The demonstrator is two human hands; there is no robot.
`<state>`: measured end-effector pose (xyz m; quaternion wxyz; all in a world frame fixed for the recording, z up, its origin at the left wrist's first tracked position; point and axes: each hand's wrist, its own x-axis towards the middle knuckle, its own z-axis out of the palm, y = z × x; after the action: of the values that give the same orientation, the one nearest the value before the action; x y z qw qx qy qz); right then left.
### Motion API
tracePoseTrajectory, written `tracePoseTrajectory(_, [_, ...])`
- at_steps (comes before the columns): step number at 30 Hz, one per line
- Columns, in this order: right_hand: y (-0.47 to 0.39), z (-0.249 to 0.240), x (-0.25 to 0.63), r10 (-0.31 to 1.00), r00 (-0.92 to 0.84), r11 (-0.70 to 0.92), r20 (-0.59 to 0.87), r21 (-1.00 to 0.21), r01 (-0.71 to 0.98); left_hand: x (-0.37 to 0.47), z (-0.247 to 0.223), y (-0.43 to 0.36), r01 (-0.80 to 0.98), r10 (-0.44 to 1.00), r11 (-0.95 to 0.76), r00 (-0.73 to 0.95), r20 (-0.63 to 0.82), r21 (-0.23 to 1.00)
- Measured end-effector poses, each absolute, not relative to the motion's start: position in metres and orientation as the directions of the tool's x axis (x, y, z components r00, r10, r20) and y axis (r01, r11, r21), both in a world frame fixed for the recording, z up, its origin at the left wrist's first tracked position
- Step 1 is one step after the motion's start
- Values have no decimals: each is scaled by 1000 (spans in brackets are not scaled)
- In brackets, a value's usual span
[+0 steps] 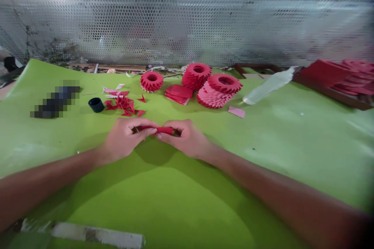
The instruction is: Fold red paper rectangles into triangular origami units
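Observation:
A narrow strip of folded red paper (165, 130) lies crosswise between my two hands, just above the green table. My left hand (124, 138) pinches its left part, thumb in front and fingers behind. On the other end, my right hand (187, 138) is closed in the same way, its thumb tip near the left one. Some of the strip is hidden by the fingers. Beyond my left hand is a loose heap of small pointed red folded paper pieces (124, 103). A stack of flat red paper pieces (179, 94) lies past my right hand.
Ring-shaped stacks of folded paper stand behind: a small red one (151, 81), a taller red one (196, 77) and a red-and-pink one (217, 91). A dark cup-like ring (96, 104), a glue bottle (269, 86), a pink slip (236, 112) and a tray (362, 103) surround them.

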<state>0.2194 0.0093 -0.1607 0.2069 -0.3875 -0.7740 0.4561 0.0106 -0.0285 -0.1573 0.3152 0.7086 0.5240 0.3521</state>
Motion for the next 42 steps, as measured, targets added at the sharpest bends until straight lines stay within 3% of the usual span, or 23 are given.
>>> tracePoseTrajectory(4, [12, -163, 219, 802, -598, 269, -2, -892, 364, 11, -157, -29, 492, 972, -228, 173, 162, 840])
tracePoseTrajectory(9, [16, -165, 220, 803, -591, 187, -75, -910, 370, 10, -157, -28, 499, 976, -209, 161, 147, 841])
tracePoseTrajectory(27, [12, -162, 220, 833, -547, 185, -78, -893, 409, 9, -164, -26, 383, 979, -91, 203, 12, 919])
tracePoseTrajectory(32, [16, -162, 223, 836, -545, 188, -62, -901, 391, 7, -158, -26, 430, 991, -44, 131, -14, 902])
tracePoseTrajectory(37, [23, -163, 228, 861, -507, 174, -28, -922, 347, 1, -153, -23, 355, 998, -53, 35, 43, 933])
tracePoseTrajectory(42, [22, -164, 227, 852, -524, 192, -3, -929, 316, 3, -155, -24, 393, 986, -20, 158, -46, 919])
